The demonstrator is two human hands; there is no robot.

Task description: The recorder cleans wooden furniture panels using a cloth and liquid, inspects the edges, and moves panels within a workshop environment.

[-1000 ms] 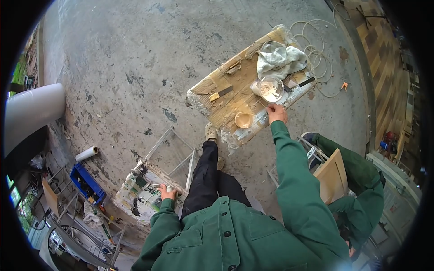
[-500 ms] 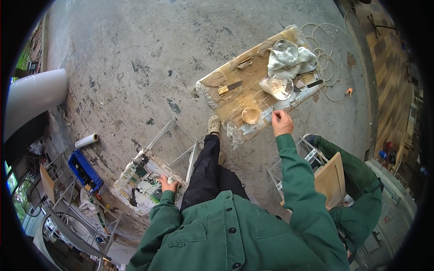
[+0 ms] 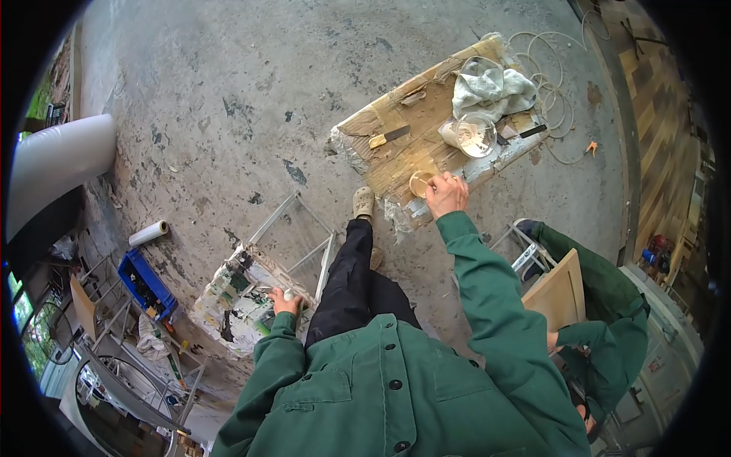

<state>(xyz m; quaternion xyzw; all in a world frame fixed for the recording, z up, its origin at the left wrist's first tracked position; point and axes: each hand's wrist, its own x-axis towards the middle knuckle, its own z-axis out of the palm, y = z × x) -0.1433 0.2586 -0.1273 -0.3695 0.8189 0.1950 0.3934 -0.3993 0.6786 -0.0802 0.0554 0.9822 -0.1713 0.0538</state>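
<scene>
My right hand [image 3: 447, 196] is half curled at the near right edge of a small tan cup [image 3: 416, 185], its thumb and first finger drawn in close to each other at the rim and the other fingers bent over. I cannot tell whether they pinch the rim or something thin inside the cup. The cup sits near the closest corner of a low, cardboard-covered tabletop [image 3: 422, 128], ahead of me and a little to the right.

My left hand [image 3: 284, 302] is low, at the edge of a paint-spattered board [image 3: 242, 298], fingers part bent around a small white thing [image 3: 288, 295]. From here I can't say whether it grips that thing or only rests against it.

Beyond the right hand, a clear tub [image 3: 478, 137] with pale paste inside stands farther up the tabletop. A crumpled grey-white rag [image 3: 487, 91] lies just behind it, a dark-handled scraper [image 3: 533, 132] to its right. Another scraper [image 3: 390, 137] lies to the left, well apart from the tub.

Past the far right end, a pale hose [image 3: 564, 114] loops on the floor [image 3: 228, 84]. To my right, a co-worker in green [image 3: 609, 350] bends beside a light wooden panel [image 3: 560, 293]. Off to the left are a white roll [image 3: 148, 233] and a blue crate [image 3: 143, 283].
</scene>
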